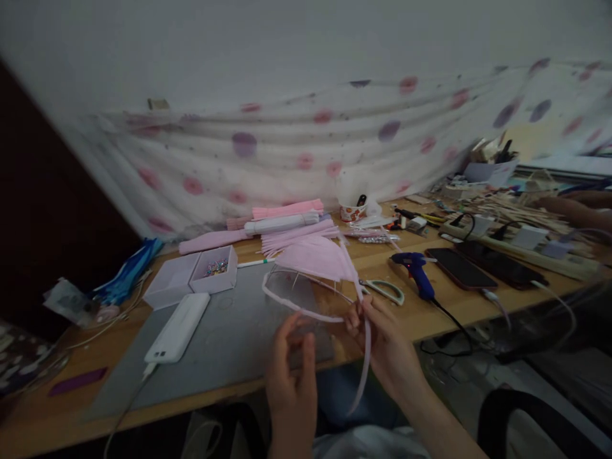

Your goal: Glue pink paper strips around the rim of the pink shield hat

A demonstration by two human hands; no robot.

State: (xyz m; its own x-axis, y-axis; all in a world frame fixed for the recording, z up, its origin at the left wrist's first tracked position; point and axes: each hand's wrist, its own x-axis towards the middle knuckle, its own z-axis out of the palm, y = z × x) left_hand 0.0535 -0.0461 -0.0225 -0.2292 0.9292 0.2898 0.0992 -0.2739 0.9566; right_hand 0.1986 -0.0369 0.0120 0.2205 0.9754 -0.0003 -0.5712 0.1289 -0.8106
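Note:
My right hand pinches a pale pink fuzzy strip, whose loose end hangs below the fingers. The strip runs up along the edge of a pink fan-shaped panel. Joined to the panel is a curved, pink-wrapped wire loop, held above the grey mat. My left hand is just below the loop, fingers apart, with nothing visible in it. Its fingertips come close to the loop; whether they touch it I cannot tell. Behind the strip lie scissors with pale handles, their blades partly hidden.
Right of my hands lie a blue glue gun, phones and a power strip. Left are a white power bank and a box of beads. Pipe cleaner bundles lie behind. Another person's arm reaches in at right.

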